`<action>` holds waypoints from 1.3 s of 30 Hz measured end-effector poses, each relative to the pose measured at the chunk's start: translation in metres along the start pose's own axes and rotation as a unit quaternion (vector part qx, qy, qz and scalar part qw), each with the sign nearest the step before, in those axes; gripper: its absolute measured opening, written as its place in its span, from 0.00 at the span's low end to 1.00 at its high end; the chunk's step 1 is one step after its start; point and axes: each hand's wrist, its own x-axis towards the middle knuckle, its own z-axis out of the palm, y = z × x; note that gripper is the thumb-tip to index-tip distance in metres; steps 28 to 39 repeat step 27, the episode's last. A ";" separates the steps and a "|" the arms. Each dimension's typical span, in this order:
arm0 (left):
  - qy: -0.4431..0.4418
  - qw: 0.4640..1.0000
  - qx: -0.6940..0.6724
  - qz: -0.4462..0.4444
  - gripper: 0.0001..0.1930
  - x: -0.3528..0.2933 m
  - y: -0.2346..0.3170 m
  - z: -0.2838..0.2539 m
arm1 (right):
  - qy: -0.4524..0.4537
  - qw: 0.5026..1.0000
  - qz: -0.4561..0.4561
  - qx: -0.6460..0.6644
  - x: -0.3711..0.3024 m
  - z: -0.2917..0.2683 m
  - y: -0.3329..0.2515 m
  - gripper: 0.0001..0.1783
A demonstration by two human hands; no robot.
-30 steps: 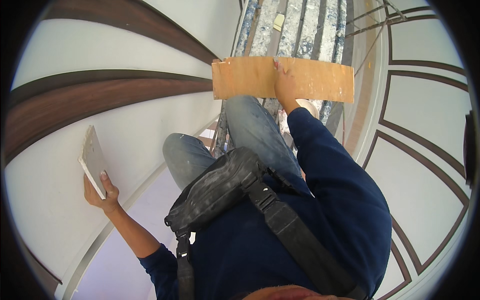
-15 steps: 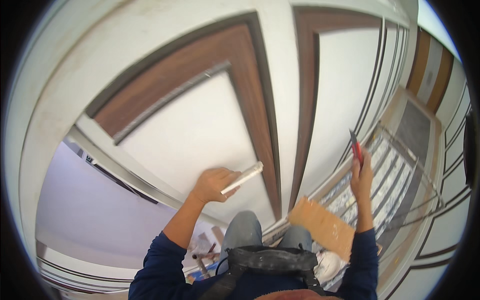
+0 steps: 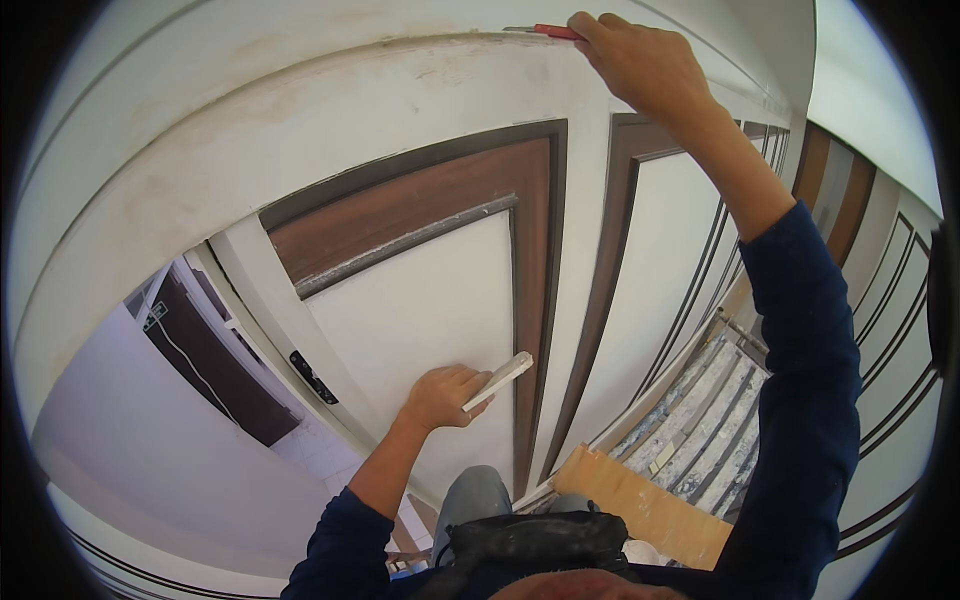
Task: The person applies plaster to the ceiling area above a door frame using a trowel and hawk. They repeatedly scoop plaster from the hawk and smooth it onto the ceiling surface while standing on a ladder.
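Note:
My right hand [image 3: 650, 75] reaches up high, closed round a red-handled putty knife [image 3: 556, 31]. Its thin blade points left along the groove of the white moulding [image 3: 300, 80] over the door; whether the blade touches cannot be made out. Lower down, my left hand [image 3: 440, 397] grips a flat white plate [image 3: 498, 382], seen nearly edge-on and crusted with whitish paste at its far end. Behind that plate stands a white door panel [image 3: 420, 310] with brown and dark trim [image 3: 530, 250].
Brownish smears mark the moulding. Down right lies a wooden board [image 3: 640, 500] beside a paint-spattered slatted platform [image 3: 700, 430]. A dark door latch [image 3: 313, 377] shows on the door's left edge, beside an opening into another room. A black bag [image 3: 540, 537] hangs at my waist.
My right hand has swung up from the right side to the moulding with the putty knife. My left hand keeps the plate in nearly the same place. The view has tilted upward.

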 end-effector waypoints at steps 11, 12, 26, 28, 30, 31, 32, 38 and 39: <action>0.015 1.000 -0.001 0.022 0.15 -0.001 0.001 -0.003 | -0.025 0.998 -0.043 -0.026 0.010 0.015 0.012 0.11; 0.013 1.000 0.001 0.025 0.15 0.000 0.001 -0.003 | -0.035 0.998 -0.041 -0.026 0.007 0.017 0.017 0.11; -0.002 1.000 -0.001 0.003 0.15 -0.002 0.000 0.001 | -0.062 0.998 0.028 0.003 -0.017 0.040 0.035 0.12; -0.006 1.000 0.002 0.001 0.15 -0.002 -0.001 0.001 | -0.070 0.997 0.039 0.019 -0.018 0.041 0.038 0.11; -0.006 1.000 0.002 0.001 0.15 -0.002 -0.001 0.001 | -0.070 0.997 0.039 0.019 -0.018 0.041 0.038 0.11; -0.006 1.000 0.002 0.001 0.15 -0.002 -0.001 0.001 | -0.070 0.997 0.039 0.019 -0.018 0.041 0.038 0.11; -0.006 1.000 0.002 0.001 0.15 -0.002 -0.001 0.001 | -0.070 0.997 0.039 0.019 -0.018 0.041 0.038 0.11; -0.006 1.000 0.002 0.001 0.15 -0.002 -0.001 0.001 | -0.070 0.997 0.039 0.019 -0.018 0.041 0.038 0.11; -0.006 1.000 0.002 0.001 0.15 -0.002 -0.001 0.001 | -0.070 0.997 0.039 0.019 -0.018 0.041 0.038 0.11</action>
